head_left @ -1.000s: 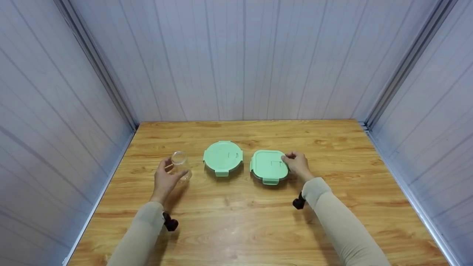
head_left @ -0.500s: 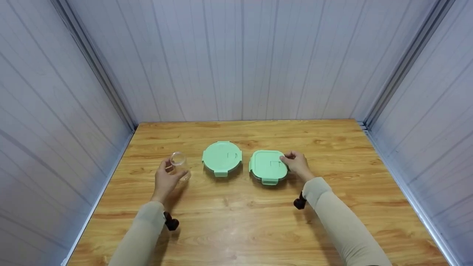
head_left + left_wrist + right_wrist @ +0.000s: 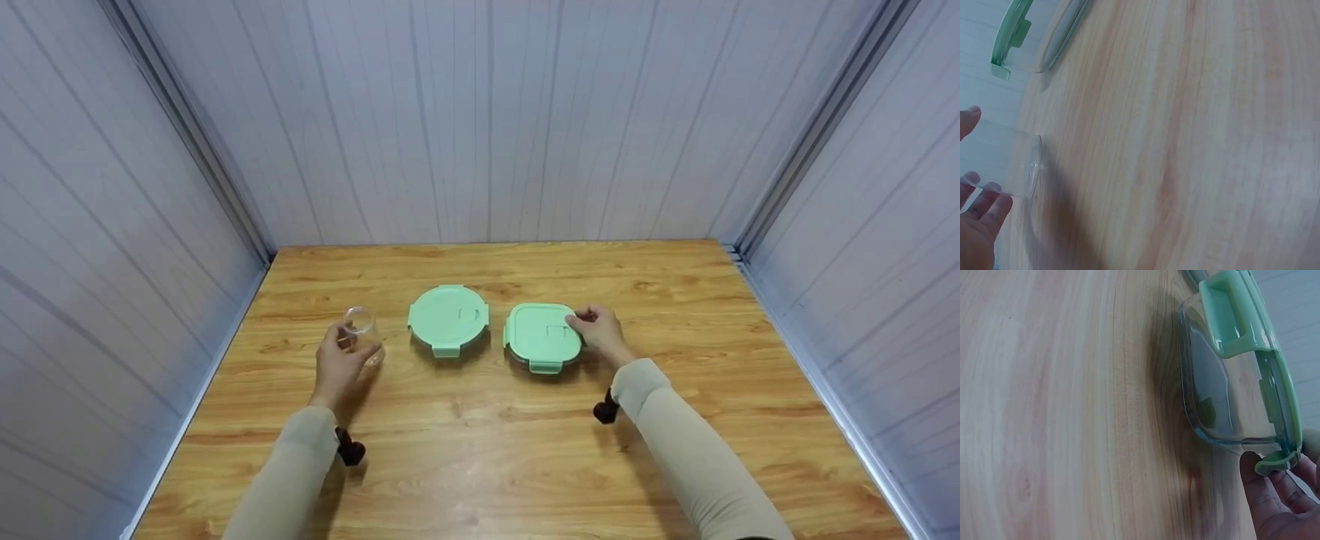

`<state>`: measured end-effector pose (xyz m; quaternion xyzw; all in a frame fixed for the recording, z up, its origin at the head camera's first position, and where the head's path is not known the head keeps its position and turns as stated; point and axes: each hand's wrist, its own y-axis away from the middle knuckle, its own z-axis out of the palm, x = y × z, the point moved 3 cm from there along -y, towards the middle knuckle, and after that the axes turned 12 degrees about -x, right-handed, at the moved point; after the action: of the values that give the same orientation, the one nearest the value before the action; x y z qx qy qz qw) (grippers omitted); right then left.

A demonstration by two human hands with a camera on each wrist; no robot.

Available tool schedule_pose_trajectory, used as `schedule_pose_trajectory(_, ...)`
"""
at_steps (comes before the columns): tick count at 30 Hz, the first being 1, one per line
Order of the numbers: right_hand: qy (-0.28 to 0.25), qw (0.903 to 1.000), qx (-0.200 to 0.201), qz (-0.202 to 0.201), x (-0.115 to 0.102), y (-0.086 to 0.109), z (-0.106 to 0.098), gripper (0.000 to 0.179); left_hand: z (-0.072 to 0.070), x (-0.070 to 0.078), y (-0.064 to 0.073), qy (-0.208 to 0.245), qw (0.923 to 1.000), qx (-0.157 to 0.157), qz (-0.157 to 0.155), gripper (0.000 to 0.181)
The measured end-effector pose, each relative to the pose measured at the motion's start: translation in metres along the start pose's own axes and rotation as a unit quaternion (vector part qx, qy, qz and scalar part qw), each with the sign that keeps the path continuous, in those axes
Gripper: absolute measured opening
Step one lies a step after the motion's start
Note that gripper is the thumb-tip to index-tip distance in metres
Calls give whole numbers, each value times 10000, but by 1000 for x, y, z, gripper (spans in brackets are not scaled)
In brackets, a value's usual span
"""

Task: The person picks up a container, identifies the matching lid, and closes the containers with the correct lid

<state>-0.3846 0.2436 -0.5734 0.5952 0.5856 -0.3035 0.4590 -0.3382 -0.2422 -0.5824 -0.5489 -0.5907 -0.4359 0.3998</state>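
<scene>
My left hand [image 3: 339, 366] holds a clear glass cup [image 3: 365, 332], thumb on one side and fingertips on the other. In the left wrist view the cup [image 3: 1002, 160] stands upright, its base down by the wood. To the right, my right hand [image 3: 604, 337] grips the right side of a square food container [image 3: 544, 332] with a light green lid. The right wrist view shows its clear glass body [image 3: 1213, 394] and fingertips pinching a green side clip [image 3: 1276, 463]; the thumb lies at the lid's edge. The front clip [image 3: 1233, 318] lies down against the glass.
A round food container [image 3: 448, 316] with a green clip lid sits between the cup and the square one. All stand on a wood-grain table [image 3: 465, 442]. Pale panel walls [image 3: 450, 120] enclose the back and both sides.
</scene>
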Motion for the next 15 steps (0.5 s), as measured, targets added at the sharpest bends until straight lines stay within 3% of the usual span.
schedule_pose_trajectory(6,111,9999,15,20,-1,0,1,27,0,3,3,-143,9997,67,165,69)
schedule_pose_trajectory(15,-220,9996,-59,166,-1,2,0,26,1,9,4,-167,9997,32,174,64)
